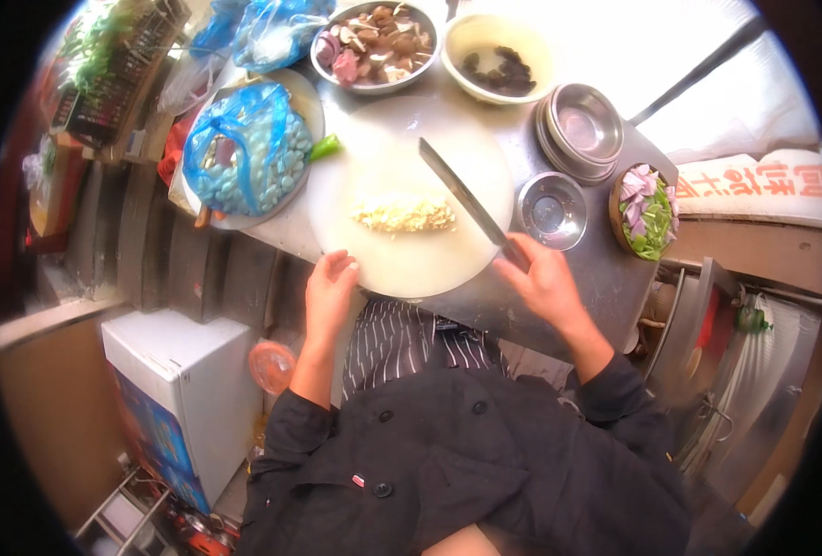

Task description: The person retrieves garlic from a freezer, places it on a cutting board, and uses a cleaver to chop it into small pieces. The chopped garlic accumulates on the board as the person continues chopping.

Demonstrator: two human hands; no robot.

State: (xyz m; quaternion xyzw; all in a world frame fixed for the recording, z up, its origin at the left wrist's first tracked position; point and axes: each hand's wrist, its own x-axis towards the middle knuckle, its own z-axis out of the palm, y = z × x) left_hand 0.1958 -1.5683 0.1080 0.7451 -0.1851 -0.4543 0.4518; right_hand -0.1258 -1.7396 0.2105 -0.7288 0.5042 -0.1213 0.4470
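A knife (461, 193) with a broad dark blade is gripped by its handle in my right hand (542, 278). Its blade reaches over a round white cutting board (418, 267), to the right of a heap of finely chopped pale yellow food (404, 214). My left hand (331, 281) is beside the board's lower left edge, fingers loosely curled and apart, with nothing seen in it. Whether its fingertips touch the table edge I cannot tell. A green vegetable piece (325, 146) lies at the board's upper left.
Beyond the board stand a bowl of sliced mushrooms (375, 89) and a cream bowl (498, 97) with dark pieces. Stacked metal bowls (612, 149), a small metal bowl (578, 236) and a bowl of cut vegetables (651, 221) are right. A blue plastic bag (248, 149) of pale pieces is left.
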